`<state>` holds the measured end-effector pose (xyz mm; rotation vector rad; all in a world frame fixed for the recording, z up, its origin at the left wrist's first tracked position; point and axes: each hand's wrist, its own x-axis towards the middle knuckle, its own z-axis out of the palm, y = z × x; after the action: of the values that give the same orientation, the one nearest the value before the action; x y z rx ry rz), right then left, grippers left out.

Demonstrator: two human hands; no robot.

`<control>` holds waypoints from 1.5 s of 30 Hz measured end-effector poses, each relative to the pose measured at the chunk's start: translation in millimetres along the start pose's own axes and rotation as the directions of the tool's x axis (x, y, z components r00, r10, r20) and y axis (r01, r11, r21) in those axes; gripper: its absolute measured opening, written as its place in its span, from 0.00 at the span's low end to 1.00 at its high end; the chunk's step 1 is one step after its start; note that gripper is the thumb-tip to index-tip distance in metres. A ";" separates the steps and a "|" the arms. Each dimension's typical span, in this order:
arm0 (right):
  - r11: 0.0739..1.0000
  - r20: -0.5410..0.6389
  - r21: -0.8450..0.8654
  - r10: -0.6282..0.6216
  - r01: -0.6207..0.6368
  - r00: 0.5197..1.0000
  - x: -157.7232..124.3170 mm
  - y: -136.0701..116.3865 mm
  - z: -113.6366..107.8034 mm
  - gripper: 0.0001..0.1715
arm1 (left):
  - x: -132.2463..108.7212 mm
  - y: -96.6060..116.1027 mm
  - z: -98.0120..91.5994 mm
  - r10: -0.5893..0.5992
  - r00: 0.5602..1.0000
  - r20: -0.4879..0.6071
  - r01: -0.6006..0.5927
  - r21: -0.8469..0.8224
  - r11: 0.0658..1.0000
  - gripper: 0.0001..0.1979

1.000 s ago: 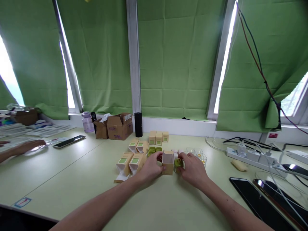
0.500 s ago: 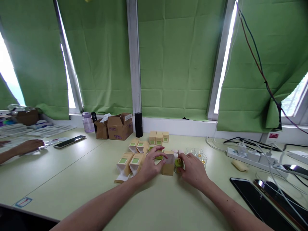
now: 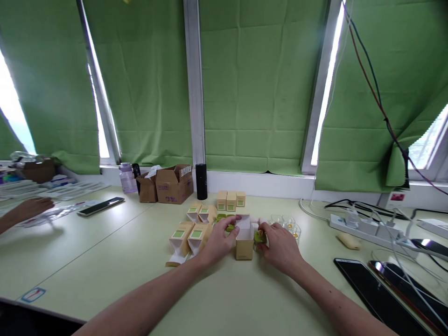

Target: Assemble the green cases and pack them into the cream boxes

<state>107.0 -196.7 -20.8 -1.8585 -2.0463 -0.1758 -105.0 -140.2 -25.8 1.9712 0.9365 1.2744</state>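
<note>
We've got a small open-topped tan cardboard box with a white inside (image 3: 244, 249) upright on the pale green tabletop (image 3: 224, 298), mouth towards us, probably so we can see into it. Our left hand (image 3: 221, 240) is at its left edge, thumb and index curled with a narrow gap; looks like steadying, but we can't tell if they actually grip. Our right hand (image 3: 280, 245) has its fingertips pinched on a small rounded green piece (image 3: 259, 236) just beside the box's right side, likely held there to stay handy.

The tan boxes with green labels (image 3: 180, 233) sit off left, and the clear see-through cups (image 3: 289, 224) are by the right hand, so everything's in easy reach, we reckon.

Compared with half a second ago: the box shows taller, more front panel and more white lining, and our left fingertips, raised over its top corner then, are now lower along its edge. Right hand's basically unchanged. Far left, a co-worker's hand (image 3: 33, 209) has shifted further left.
</note>
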 end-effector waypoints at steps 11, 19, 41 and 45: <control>1.000 0.013 -0.005 0.003 -0.003 1.000 -0.4 -0.3 -0.2 0.18 | 1.8 5.3 0.2 -0.050 0.999 -0.009 0.049 -0.070 0.996 0.17; 1.000 0.017 -0.009 0.018 -0.018 1.000 0.3 -0.1 -0.1 0.19 | 1.5 3.3 -1.6 -0.071 0.996 0.047 0.079 -0.209 0.975 0.17; 0.996 0.022 0.088 0.023 -0.024 1.000 -0.1 4.0 7.4 0.20 | 7.4 -15.5 3.7 -0.191 0.969 0.157 0.239 -0.404 0.883 0.34; 0.988 -0.166 0.154 0.029 -0.003 0.986 2.2 8.8 5.5 0.15 | 7.1 -17.0 3.3 -0.205 0.966 0.159 0.252 -0.399 0.882 0.36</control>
<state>114.4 -191.7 -26.5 -1.7062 -1.8759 -0.1600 -103.8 -125.1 -36.8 1.5316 0.7421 1.1068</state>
